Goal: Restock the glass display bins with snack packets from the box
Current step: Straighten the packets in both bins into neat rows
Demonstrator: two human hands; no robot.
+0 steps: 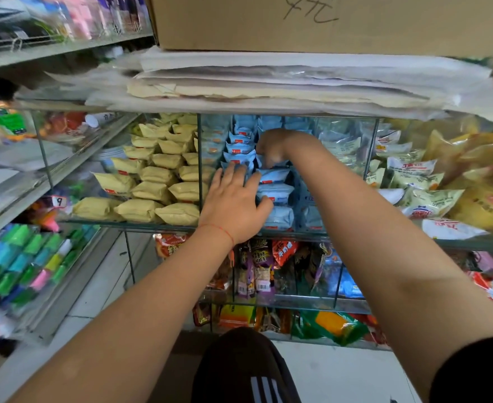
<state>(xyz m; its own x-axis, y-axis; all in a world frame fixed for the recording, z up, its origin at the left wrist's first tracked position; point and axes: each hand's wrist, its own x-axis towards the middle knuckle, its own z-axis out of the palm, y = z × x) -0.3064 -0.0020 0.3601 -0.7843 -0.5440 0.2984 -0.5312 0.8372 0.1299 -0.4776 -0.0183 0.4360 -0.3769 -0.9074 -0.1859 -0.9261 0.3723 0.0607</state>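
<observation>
Shop shelving fills the view, and at its centre stands a glass bin (286, 232) divided by glass walls, topped by a stack of papers (268, 80) with a cardboard box (326, 21) resting on those. Blue packets (278, 218) fill the middle compartment of the bin in tilted rows, front to back. Left of that compartment, behind a glass divider, lie yellow packets (152, 190) in neat rows; right of it sit pale printed packets (414, 175). The left hand (235, 207) lies flat on the front rows of the blue packets, fingers spread and apart, the palm pressing down and gripping nothing; a thin red string circles its wrist. The right hand (271, 148) reaches deeper into the same compartment, behind the left hand, with fingers curled downward among the back rows of blue packets; whether it is clamped on one I cannot tell, as the fingertips are blurred and buried. Both forearms cross the front edge of the bin. Below the bin, a lower glass shelf holds mixed coloured snack bags (257, 271).
</observation>
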